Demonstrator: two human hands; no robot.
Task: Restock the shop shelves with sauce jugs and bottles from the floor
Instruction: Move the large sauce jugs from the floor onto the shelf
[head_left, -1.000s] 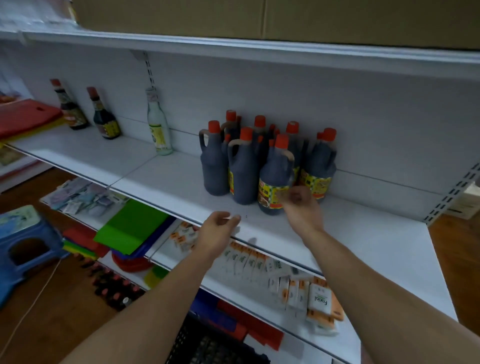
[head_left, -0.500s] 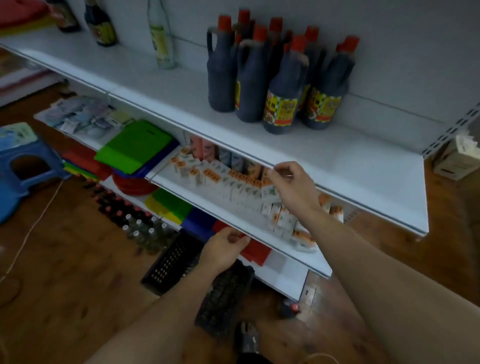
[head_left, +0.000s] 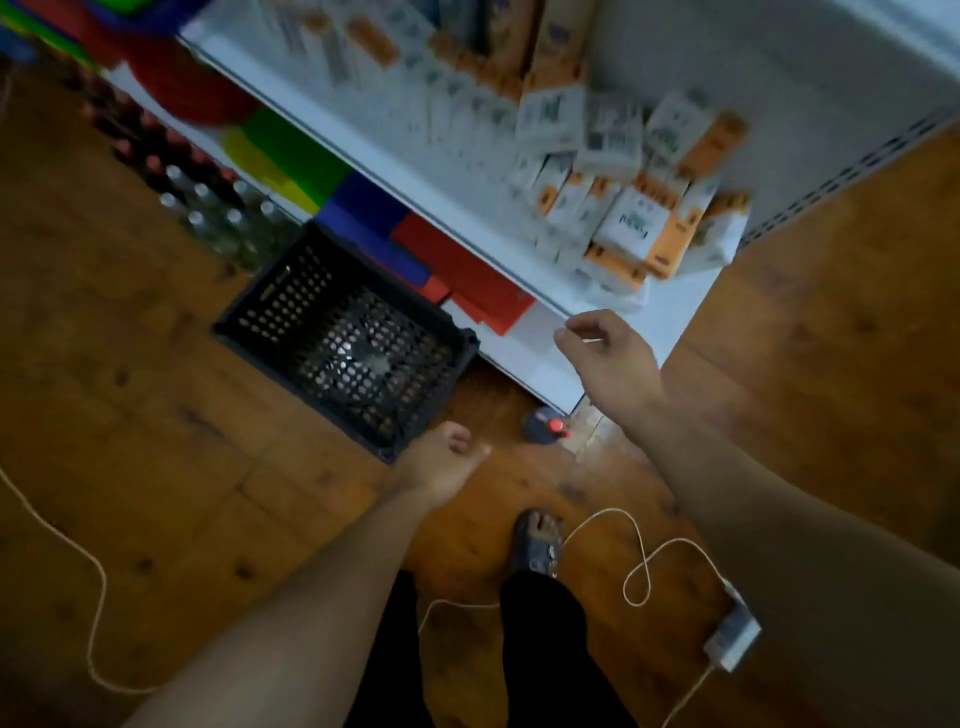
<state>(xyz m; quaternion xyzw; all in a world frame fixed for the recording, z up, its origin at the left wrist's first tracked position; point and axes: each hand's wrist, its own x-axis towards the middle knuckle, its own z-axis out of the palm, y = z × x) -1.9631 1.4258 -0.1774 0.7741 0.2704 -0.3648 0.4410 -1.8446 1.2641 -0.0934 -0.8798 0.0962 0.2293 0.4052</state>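
One dark sauce jug (head_left: 544, 426) with a red cap stands on the wooden floor by the foot of the white shelf unit (head_left: 524, 358). My left hand (head_left: 441, 465) hangs above the floor just left of the jug, fingers loosely curled and holding nothing. My right hand (head_left: 608, 353) hovers above and right of the jug, in front of the lowest shelf edge, fingers apart and empty. A cluster of red-capped and silver-capped bottles (head_left: 208, 197) stands on the floor at the left, blurred.
An empty black plastic crate (head_left: 343, 338) sits on the floor left of the jug. Orange-and-white boxes (head_left: 623, 208) fill a shelf above. A white cable (head_left: 639, 551) and adapter (head_left: 732, 634) lie by my sandalled foot (head_left: 537, 540). Coloured folders (head_left: 363, 218) lie on the bottom shelf.
The view has swung down from the shelved jugs to the floor. Both hands have dropped from shelf height toward the floor, near the single jug.
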